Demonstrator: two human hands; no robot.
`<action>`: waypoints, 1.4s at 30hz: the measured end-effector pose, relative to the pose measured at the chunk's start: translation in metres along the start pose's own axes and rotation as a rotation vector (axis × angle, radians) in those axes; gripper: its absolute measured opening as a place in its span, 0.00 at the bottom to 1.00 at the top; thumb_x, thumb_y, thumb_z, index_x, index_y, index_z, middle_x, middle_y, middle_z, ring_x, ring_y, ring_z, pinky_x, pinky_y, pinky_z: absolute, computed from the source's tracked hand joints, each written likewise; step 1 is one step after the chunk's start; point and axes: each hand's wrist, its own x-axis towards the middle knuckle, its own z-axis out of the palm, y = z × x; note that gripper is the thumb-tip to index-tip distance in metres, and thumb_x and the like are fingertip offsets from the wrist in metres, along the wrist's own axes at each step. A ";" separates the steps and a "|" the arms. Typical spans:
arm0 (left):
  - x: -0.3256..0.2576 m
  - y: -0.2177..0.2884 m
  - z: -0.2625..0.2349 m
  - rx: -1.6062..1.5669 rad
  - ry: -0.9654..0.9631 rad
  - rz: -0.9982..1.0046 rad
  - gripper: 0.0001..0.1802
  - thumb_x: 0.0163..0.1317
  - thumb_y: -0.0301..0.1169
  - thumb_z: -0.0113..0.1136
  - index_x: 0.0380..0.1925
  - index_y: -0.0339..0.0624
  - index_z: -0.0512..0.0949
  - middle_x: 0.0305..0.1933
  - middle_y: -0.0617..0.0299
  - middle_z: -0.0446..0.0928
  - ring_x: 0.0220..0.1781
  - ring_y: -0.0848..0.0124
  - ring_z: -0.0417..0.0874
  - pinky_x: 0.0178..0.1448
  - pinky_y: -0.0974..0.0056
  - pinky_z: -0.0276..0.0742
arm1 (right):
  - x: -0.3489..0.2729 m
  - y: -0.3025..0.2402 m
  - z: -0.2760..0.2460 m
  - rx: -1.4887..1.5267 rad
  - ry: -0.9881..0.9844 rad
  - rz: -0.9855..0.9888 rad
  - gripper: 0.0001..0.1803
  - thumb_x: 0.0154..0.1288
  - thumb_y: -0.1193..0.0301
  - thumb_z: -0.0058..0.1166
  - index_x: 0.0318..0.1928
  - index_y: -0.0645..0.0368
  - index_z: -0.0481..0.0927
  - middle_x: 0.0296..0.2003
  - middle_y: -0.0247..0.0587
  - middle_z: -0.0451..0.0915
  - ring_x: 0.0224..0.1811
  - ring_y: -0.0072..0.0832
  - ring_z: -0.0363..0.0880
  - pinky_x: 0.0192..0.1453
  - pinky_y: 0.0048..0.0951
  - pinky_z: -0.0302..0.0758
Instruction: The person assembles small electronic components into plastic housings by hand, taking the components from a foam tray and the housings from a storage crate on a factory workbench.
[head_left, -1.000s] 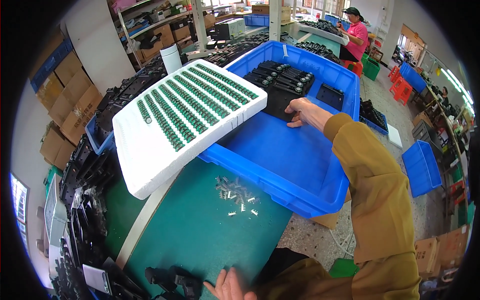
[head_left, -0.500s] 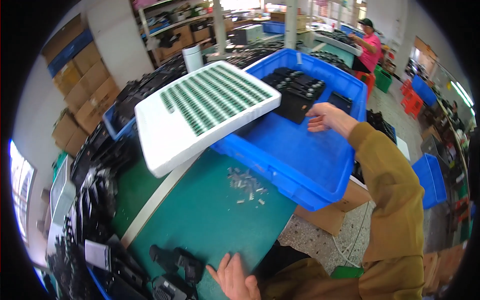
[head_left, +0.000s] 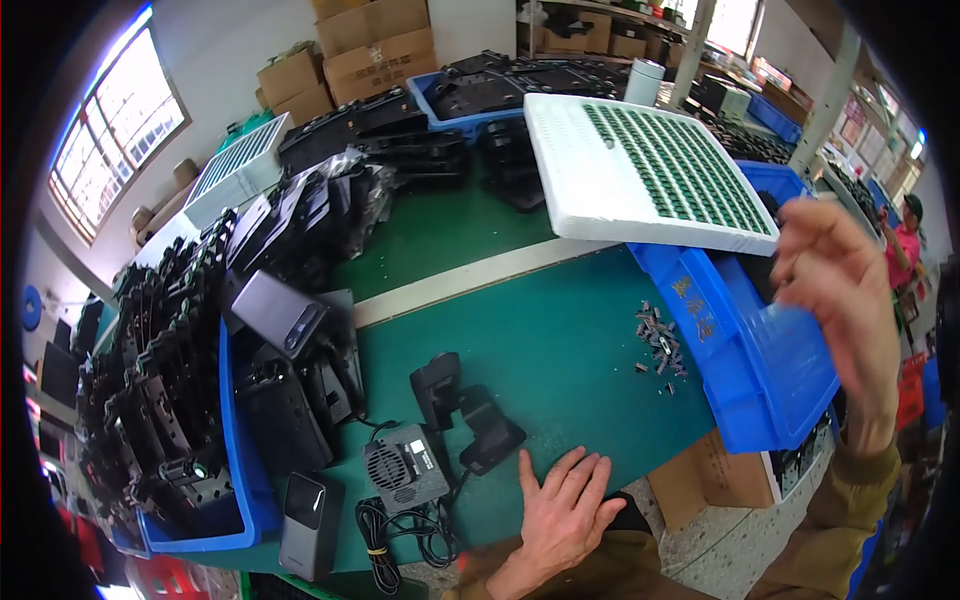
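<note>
- The left hand (head_left: pixel 560 510) lies flat on the green table (head_left: pixel 560 330) at the bottom middle, fingers spread, holding nothing.
- The right hand (head_left: pixel 840 290) is up in the air at the right, over the blue bin (head_left: pixel 740 350). Its fingers are loose and open, and it looks empty.
- A black holder (head_left: pixel 465 410) stands just above the left hand, with nothing on it.
- Little dark parts (head_left: pixel 658 340) sit in a small pile near the bin, not picked up yet.
- The white tray (head_left: pixel 640 170) of green pieces looks full, so most work seems left.
</note>
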 end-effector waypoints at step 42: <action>0.005 0.004 -0.001 -0.043 0.001 0.004 0.22 0.62 0.45 0.64 0.48 0.40 0.81 0.51 0.59 0.80 0.58 0.63 0.79 0.62 0.22 0.55 | 0.195 0.209 0.216 0.570 0.304 0.754 0.01 0.63 0.81 0.58 0.34 0.65 0.79 0.29 0.41 0.80 0.26 0.26 0.82 0.27 0.25 0.83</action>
